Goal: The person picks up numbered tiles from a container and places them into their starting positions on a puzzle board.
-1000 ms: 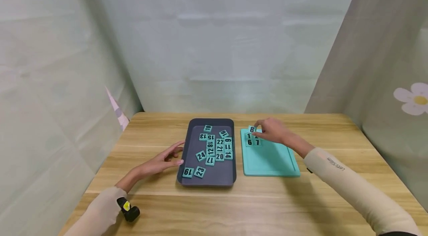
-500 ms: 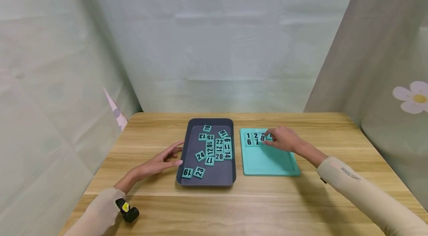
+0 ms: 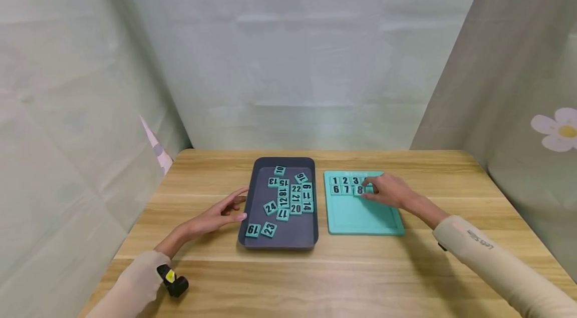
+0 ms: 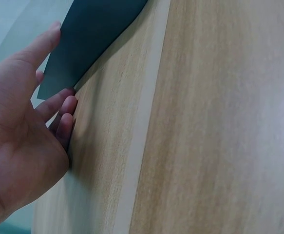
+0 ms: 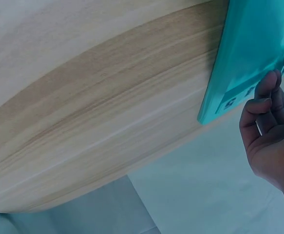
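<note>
Surface carrying everything. Dark tray just right of left hand, loose number tiles inside. Turquoise board beneath right hand; heavy wrist might shift it. Left hand relaxed, fingers apart, thumb touching tray wall: stray nudge could slide tray, jostle contents. Right hand pinching tile 8, left of its knuckles, over board. Tile looks slightly off line with tile 7, farther left: early release might leave it crooked; hard push could bump tile 3, just beyond.
</note>
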`<state>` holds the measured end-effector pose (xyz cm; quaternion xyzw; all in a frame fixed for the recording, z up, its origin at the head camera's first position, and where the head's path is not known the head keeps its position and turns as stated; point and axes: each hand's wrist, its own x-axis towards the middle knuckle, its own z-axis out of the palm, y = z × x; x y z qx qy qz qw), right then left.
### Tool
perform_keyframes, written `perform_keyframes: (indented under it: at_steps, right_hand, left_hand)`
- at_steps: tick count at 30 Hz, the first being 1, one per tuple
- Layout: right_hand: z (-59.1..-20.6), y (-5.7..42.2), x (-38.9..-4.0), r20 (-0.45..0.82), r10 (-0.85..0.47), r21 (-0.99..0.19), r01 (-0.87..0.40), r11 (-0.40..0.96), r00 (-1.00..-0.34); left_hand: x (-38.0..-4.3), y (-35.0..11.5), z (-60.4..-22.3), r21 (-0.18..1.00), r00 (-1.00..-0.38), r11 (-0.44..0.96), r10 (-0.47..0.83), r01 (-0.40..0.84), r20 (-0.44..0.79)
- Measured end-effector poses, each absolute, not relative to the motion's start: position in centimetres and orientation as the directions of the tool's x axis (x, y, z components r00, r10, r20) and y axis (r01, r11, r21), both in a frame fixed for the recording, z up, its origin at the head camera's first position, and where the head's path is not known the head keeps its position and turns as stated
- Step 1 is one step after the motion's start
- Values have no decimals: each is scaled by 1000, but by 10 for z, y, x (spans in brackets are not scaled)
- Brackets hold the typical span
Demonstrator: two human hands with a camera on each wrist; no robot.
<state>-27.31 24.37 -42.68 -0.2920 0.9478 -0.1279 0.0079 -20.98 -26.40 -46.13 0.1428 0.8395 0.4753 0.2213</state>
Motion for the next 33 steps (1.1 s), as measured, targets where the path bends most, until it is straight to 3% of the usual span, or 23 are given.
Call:
perform_keyframes:
  at_steps: [33]
  right_hand:
    - [-441, 247, -278, 48, -497, -251, -492, 834, -866]
  left_hand:
    - [-210, -264, -460, 861, -860, 508, 455, 36, -233]
